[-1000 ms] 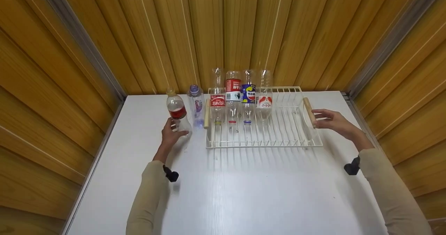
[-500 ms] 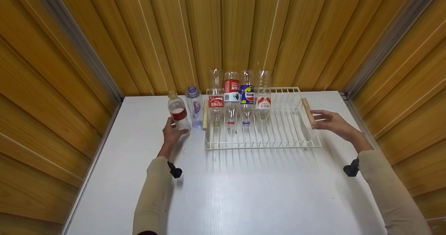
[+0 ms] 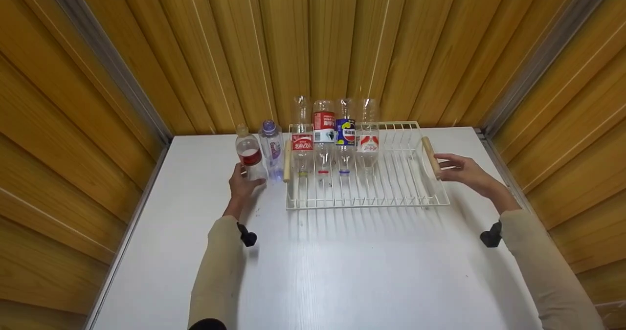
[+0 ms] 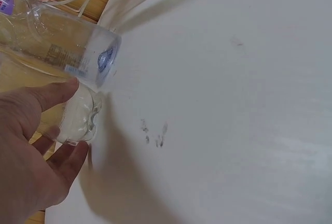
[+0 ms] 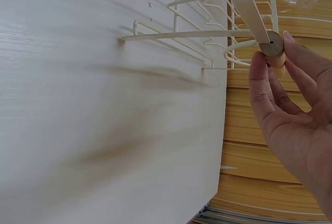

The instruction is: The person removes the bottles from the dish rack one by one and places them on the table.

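Note:
My left hand holds a clear plastic bottle with a red label low down, fingers on one side and thumb on the other. The bottle stands roughly upright, neck up. Just right of it is a clear purple-tinted bottle, open at the top; in the left wrist view the held bottle's ridged base lies close beside it. Whether that base touches the table I cannot tell. On the right, my right hand grips the wooden handle of a white wire dish rack, thumb and fingertips around the handle's end.
Several empty bottles lean neck-down in the rack's left half: a red-labelled one, a red and white one, a blue one and a white-labelled one. Wood-patterned panels stand behind the white table.
The bottle in my left hand has shifted slightly right, nearer the purple-tinted bottle, and is more upright. My right hand keeps its hold on the rack's handle.

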A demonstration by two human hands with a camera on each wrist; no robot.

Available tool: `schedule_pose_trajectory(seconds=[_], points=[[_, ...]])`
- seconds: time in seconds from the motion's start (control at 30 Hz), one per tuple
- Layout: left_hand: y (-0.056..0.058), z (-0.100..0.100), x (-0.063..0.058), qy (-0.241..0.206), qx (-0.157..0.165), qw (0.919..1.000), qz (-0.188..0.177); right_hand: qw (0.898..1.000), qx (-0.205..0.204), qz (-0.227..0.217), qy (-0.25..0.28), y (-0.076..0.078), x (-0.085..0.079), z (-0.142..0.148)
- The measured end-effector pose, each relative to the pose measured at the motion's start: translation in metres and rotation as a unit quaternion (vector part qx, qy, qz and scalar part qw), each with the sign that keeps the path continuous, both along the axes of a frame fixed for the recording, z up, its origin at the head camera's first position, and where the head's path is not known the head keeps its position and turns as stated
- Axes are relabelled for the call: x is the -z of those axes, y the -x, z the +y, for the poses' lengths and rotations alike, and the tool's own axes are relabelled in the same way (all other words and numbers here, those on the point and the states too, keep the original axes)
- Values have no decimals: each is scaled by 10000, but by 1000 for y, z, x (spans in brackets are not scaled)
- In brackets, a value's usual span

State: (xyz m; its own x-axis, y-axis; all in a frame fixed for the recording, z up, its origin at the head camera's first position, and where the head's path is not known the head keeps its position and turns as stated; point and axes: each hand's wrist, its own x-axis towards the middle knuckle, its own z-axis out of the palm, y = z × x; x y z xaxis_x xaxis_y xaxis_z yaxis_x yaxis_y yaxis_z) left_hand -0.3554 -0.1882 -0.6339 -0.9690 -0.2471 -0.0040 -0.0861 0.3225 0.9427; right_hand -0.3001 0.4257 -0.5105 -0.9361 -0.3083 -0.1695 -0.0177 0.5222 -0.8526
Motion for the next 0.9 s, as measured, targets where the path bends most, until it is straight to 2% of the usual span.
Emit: schedule_pose_trajectory(seconds=[0.13, 0.27, 0.37, 0.5, 0.57, 0.67, 0.8, 0.9], points=[[-8, -4, -3, -150, 38, 9999, -42, 10000, -53, 1, 22, 1, 0, -2], [-18, -11, -8, -275, -65, 9996, -49, 10000, -80, -24, -4, 3, 0, -3], [-27, -18, -15, -317, -85, 9992, -209, 9999, -91, -47, -62, 3, 0, -3], [-42, -26, -26, -401, 149, 9974, -571, 9999, -91, -79, -117, 2, -2, -2], [-49, -29, -30, -437, 393, 9955, -741, 9999, -89, -80, -86, 1, -3, -2], [-58, -31, -35, -442, 999, 9906, -823, 9999, -85, -77, -64, 0, -5, -2], [-67, -26, -42, -361, 1920, 9788, -614, 9998, -65, -121, -109, -1, -7, -2], [-69, -17, -47, -331, 2421, 9685, -480, 9999, -71, -106, -84, -1, -9, -2]])
